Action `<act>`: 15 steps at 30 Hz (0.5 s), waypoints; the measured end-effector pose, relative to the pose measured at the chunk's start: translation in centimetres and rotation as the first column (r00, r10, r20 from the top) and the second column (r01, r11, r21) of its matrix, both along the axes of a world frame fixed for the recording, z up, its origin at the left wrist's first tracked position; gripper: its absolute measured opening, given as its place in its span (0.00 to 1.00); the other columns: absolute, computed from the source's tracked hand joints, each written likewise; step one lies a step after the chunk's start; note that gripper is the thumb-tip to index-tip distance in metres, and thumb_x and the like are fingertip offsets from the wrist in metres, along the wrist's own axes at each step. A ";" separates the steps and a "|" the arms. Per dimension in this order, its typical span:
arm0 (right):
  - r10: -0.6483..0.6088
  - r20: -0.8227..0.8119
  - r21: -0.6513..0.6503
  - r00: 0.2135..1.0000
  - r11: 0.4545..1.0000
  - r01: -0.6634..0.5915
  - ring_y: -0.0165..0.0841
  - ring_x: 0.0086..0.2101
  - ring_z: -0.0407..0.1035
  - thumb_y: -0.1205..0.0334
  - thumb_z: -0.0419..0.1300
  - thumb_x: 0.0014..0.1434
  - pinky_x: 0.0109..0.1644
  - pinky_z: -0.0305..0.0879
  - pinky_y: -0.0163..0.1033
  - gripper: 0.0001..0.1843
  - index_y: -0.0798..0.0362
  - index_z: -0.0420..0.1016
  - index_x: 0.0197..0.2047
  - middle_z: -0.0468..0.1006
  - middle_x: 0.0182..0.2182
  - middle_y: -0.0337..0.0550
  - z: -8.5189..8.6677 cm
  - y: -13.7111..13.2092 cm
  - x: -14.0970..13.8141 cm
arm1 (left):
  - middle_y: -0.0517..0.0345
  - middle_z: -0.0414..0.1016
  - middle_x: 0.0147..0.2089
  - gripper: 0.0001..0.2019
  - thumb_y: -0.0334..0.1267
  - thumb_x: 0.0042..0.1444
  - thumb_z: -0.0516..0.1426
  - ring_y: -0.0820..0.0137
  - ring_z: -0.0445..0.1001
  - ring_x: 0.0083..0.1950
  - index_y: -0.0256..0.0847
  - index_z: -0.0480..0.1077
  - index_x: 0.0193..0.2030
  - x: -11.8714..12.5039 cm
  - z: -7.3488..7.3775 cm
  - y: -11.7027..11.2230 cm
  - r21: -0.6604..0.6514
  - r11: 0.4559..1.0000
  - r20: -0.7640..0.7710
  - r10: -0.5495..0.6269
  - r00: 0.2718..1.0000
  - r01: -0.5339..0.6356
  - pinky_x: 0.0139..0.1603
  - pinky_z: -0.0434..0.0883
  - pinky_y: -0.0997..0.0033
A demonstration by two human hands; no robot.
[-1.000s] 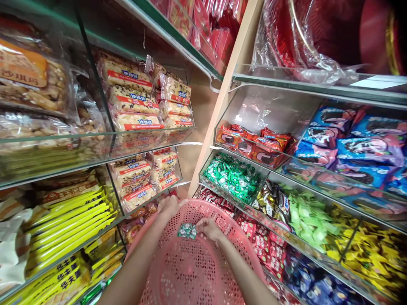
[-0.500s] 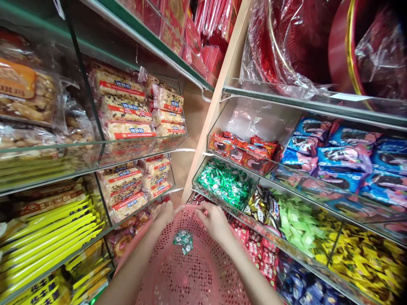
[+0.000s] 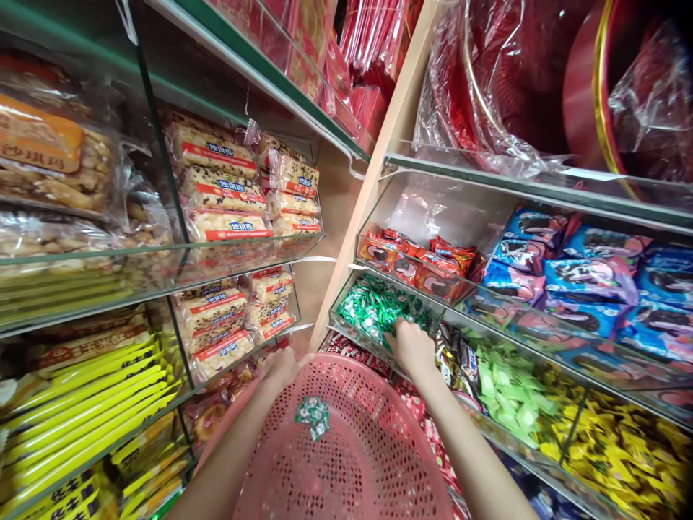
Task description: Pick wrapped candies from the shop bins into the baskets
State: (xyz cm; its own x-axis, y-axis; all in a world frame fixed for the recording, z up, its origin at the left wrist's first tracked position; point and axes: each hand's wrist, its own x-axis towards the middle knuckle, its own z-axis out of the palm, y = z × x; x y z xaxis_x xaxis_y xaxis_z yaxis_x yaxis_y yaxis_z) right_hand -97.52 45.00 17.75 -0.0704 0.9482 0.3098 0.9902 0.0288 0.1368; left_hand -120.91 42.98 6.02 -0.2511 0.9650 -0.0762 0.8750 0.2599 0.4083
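My left hand (image 3: 279, 367) is closed on the far left rim of a pink perforated plastic basket (image 3: 411, 412). Inside the basket lies a small cluster of green-and-silver wrapped candies (image 3: 312, 417). At the front edge of a clear bin, my right hand (image 3: 414, 352) reaches over green wrapped candies (image 3: 365, 307). Its thumb stands apart from the bent fingers, whose tips are partly hidden, and I see nothing held in it.
Glass shelves meet at a wooden post (image 3: 346, 238). Left are wrapped puffed-rice bars (image 3: 230, 188) and yellow packets (image 3: 102, 397). Right are red packets (image 3: 416, 253), blue packets (image 3: 587, 278), light green candies (image 3: 509, 383) and yellow candies (image 3: 622, 448). Clear bin walls and shelf edges surround my right hand.
My right hand has left the basket's rim area and moved right and slightly up to the green candies. My left hand remains on the basket, and the candies inside stay put.
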 end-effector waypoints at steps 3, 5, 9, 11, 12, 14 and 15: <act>-0.003 -0.006 -0.020 1.000 1.000 0.003 0.44 0.39 0.74 0.63 0.50 0.59 0.34 0.63 0.39 0.12 0.57 0.67 0.45 0.76 0.37 0.56 0.0 0.0 -0.1 | 0.36 0.76 0.45 0.36 0.65 0.53 0.39 0.49 0.73 0.49 0.36 0.73 0.40 0.0 0.0 0.0 0.004 1.000 -0.014 -0.019 1.000 0.019 0.46 0.68 0.56; -0.004 -0.019 -0.028 1.000 1.000 0.004 0.45 0.38 0.74 0.66 0.49 0.59 0.33 0.63 0.39 0.12 0.58 0.67 0.44 0.76 0.36 0.56 0.1 0.0 -0.1 | 0.36 0.76 0.44 0.36 0.65 0.53 0.38 0.48 0.73 0.49 0.36 0.74 0.40 0.0 0.0 0.1 -0.002 1.000 -0.015 -0.023 1.000 0.023 0.45 0.68 0.55; -0.013 -0.041 0.023 0.999 1.000 0.014 0.45 0.37 0.74 0.70 0.47 0.58 0.33 0.62 0.40 0.12 0.59 0.68 0.42 0.76 0.35 0.56 0.5 -0.6 0.0 | 0.36 0.76 0.45 0.36 0.65 0.53 0.39 0.49 0.73 0.49 0.36 0.74 0.40 0.1 0.1 0.2 -0.003 1.000 -0.014 -0.020 1.000 0.020 0.45 0.68 0.55; 0.009 -0.078 0.093 0.997 0.996 -0.002 0.45 0.35 0.74 0.69 0.46 0.59 0.32 0.62 0.39 0.12 0.58 0.68 0.42 0.76 0.36 0.56 0.8 -1.1 -0.1 | 0.36 0.76 0.45 0.36 0.65 0.53 0.39 0.49 0.73 0.49 0.36 0.74 0.41 0.2 0.3 0.1 -0.003 1.000 -0.016 -0.016 1.000 0.016 0.45 0.68 0.56; 0.046 -0.113 0.136 0.993 0.990 -0.030 0.44 0.35 0.74 0.67 0.46 0.60 0.33 0.62 0.39 0.12 0.58 0.68 0.43 0.76 0.38 0.55 0.9 -1.4 -0.2 | 0.37 0.76 0.45 0.36 0.65 0.53 0.39 0.49 0.73 0.49 0.36 0.74 0.41 0.2 0.4 0.1 -0.007 1.000 -0.017 -0.016 1.000 0.016 0.45 0.68 0.56; 0.206 -0.206 0.219 0.957 0.963 -0.160 0.41 0.35 0.73 0.65 0.46 0.61 0.35 0.62 0.39 0.13 0.56 0.68 0.45 0.75 0.41 0.53 0.8 -2.2 -0.7 | 0.37 0.76 0.46 0.36 0.65 0.53 0.40 0.49 0.73 0.49 0.36 0.74 0.41 0.4 0.5 0.0 -0.014 1.000 -0.023 -0.015 1.000 0.015 0.45 0.68 0.56; 0.318 -0.261 0.242 0.912 0.936 -0.257 0.39 0.36 0.73 0.64 0.47 0.61 0.37 0.63 0.39 0.13 0.54 0.67 0.46 0.75 0.42 0.52 0.4 -2.5 -1.1 | 0.37 0.76 0.45 0.36 0.65 0.53 0.40 0.49 0.73 0.49 0.36 0.74 0.41 0.4 0.5 0.0 -0.017 1.000 -0.026 -0.014 1.000 0.014 0.45 0.69 0.56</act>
